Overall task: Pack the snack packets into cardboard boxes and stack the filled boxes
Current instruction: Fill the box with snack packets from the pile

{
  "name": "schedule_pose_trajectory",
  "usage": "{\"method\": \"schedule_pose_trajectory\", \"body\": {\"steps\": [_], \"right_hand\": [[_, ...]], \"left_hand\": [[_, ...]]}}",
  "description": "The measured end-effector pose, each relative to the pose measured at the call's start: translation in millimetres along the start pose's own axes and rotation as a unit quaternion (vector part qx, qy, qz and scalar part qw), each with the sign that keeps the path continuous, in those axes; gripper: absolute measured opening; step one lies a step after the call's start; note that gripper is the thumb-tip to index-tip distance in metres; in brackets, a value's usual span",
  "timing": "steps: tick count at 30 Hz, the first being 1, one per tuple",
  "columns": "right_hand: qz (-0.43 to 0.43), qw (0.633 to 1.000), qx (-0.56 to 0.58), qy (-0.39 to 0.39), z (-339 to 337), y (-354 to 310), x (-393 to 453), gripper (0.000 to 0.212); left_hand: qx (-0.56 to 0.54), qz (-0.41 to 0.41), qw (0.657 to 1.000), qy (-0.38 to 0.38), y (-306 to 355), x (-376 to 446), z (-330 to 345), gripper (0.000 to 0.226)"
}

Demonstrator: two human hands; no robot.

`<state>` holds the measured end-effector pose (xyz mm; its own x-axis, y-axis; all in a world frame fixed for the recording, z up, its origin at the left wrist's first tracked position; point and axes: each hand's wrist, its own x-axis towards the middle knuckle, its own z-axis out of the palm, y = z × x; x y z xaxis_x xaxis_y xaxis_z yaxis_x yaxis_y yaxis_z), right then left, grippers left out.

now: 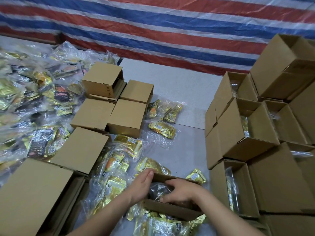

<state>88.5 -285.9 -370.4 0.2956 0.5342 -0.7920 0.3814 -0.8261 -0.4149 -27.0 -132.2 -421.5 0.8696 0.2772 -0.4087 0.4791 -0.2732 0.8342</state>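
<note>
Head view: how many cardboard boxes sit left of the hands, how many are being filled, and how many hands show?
Plain brown cardboard boxes on the left: 6 (one more may hide under the farthest)
Open brown cardboard box being filled: 1
Hands: 2
Total: 9

- A pale grey speckled counter (179,86) is carrying everything, a seam running across it.
- A heap of gold and black snack packets in clear plastic bags (30,103) is spreading over its left side.
- Small closed brown cardboard boxes (126,116) are sitting in a cluster beside that heap.
- Loose gold packets in clear wrap (162,127) are lying near the middle.
- An open brown cardboard box (170,208) is resting at the near edge.
- Stacked brown cardboard boxes (238,133) are standing on the right.
</note>
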Motion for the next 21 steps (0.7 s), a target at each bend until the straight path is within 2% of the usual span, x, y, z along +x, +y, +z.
{"method": "schedule_pose_trajectory", "body": {"steps": [3,7,11,13,16,18,21], "right_hand": [[-0.039,0.999,0.009,0.033,-3.1,-14.7,-10.0,0.030],[-0.050,0.997,-0.027,-0.050,27.6,-37.8,18.9,0.033],[0.004,0.995,0.084,-0.060,36.9,-42.6,27.8,0.047],[0.026,0.988,0.133,-0.072,27.8,-38.4,23.5,0.040],[0.052,0.988,0.139,-0.035,6.3,-21.2,13.3,0.033],[0.063,0.995,0.078,-0.028,-1.2,-5.8,8.2,0.037],[0.077,0.992,-0.067,-0.078,5.4,8.4,4.9,0.047]], "left_hand": [[0.001,0.008,1.000,0.002,-0.6,2.0,0.8,0.026],[0.001,0.016,1.000,0.011,-4.0,1.9,3.3,0.027],[-0.001,0.016,1.000,0.004,-5.3,-0.1,2.7,0.028],[0.000,0.013,1.000,0.006,-2.8,-0.6,2.6,0.028],[0.001,0.015,1.000,0.005,2.4,-0.8,2.3,0.027],[0.013,0.012,1.000,0.000,3.6,-3.2,1.4,0.027],[0.022,0.004,1.000,0.003,5.4,-5.4,1.2,0.026]]}}
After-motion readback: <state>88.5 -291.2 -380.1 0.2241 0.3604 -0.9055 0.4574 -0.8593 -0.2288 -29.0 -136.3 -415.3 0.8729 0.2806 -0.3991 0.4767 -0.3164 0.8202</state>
